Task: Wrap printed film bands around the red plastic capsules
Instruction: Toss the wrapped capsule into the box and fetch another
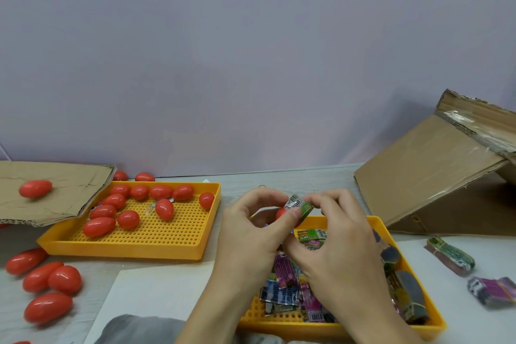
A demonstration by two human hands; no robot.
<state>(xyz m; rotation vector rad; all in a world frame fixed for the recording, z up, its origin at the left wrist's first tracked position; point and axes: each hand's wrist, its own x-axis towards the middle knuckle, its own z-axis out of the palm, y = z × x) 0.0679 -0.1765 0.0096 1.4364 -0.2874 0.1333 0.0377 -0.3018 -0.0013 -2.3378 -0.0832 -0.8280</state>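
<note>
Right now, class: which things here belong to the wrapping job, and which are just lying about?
Job: capsule and band held in left hand and right hand; capsule tray; band tray.
Lying about: cardboard sheet; box; paper.

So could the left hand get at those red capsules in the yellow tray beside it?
Probably yes. The tray is open-topped with nothing above its capsules, but the left hand holds a capsule now and must let go first.

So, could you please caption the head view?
Both hands fit a printed film band onto a red capsule.
</note>
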